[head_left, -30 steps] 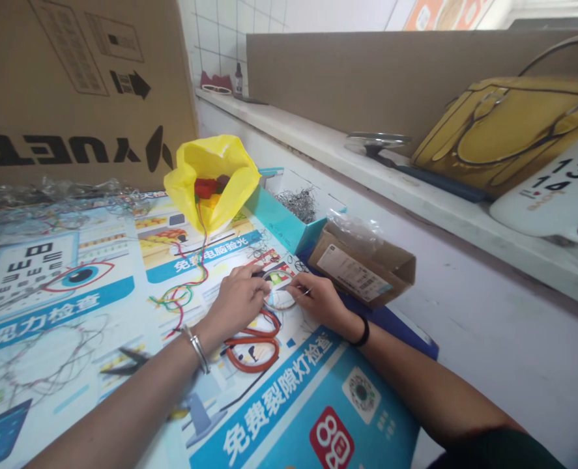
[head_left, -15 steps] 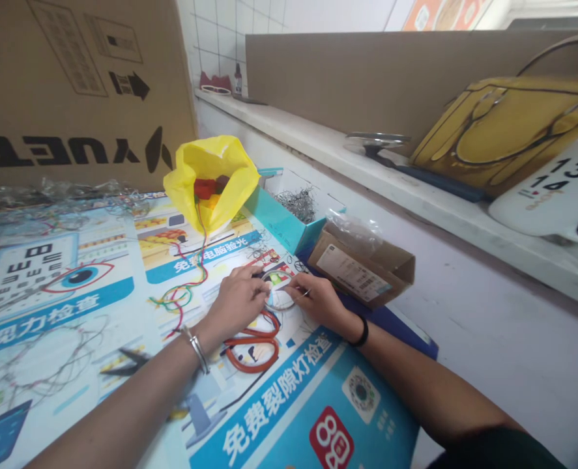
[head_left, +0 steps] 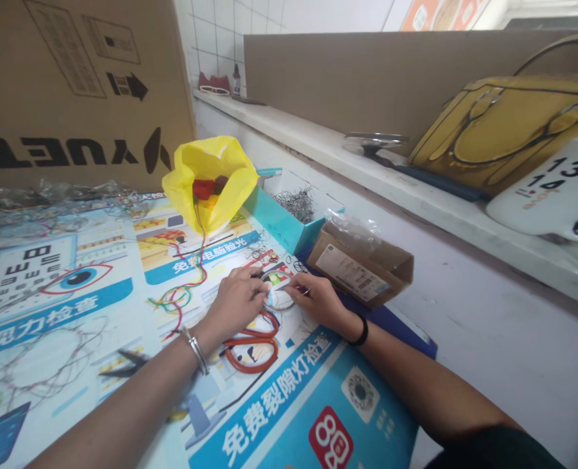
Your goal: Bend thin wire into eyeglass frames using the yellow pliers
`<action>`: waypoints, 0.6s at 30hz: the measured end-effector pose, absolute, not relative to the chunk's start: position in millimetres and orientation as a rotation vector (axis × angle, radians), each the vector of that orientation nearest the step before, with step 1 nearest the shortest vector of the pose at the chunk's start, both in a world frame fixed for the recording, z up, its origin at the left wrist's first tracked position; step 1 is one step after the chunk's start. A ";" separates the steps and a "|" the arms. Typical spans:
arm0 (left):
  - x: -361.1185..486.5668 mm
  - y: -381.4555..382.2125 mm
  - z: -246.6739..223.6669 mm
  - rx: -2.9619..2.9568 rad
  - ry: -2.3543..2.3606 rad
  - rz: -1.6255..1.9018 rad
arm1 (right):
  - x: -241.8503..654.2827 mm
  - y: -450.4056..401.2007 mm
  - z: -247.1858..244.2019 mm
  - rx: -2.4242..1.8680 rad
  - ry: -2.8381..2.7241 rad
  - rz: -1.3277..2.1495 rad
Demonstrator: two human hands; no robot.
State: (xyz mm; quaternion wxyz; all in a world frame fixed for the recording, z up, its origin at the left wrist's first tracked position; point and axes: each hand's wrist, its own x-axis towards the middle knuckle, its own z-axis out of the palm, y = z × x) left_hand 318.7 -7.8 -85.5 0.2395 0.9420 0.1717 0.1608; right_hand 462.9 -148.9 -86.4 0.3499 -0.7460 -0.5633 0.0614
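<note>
A thin silvery wire ring (head_left: 281, 309) is held low over the printed sheet (head_left: 289, 384) between my two hands. The fingers of my left hand (head_left: 240, 296) are closed on its left side. On its right side, my right hand (head_left: 320, 299) pinches it, and a short bit of wire sticks out past the fingertips. Orange-red scissor handles (head_left: 253, 355) lie just below the ring, close to my left wrist. Left of my left hand, red and green cords (head_left: 178, 296) run in loops to a yellow bag (head_left: 210, 182).
A teal box (head_left: 289, 221) of tangled wire and an open cardboard box (head_left: 357, 270) stand beyond my hands. Dark plier tips (head_left: 125, 363) show beside my left forearm. Wire loops (head_left: 58, 358) lie at left. A ledge (head_left: 318, 137) runs along the right wall.
</note>
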 end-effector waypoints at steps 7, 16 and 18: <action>318.7 -7.8 -83.7 2.580 0.465 0.441 | 462.3 -149.7 -84.9 -1.938 -1.472 0.156; 318.8 -7.4 -84.0 2.582 0.456 0.443 | 461.2 -149.0 -86.8 -1.953 -1.486 0.159; 318.7 -7.4 -83.9 2.583 0.457 0.438 | 461.0 -148.7 -86.5 -1.950 -1.485 0.158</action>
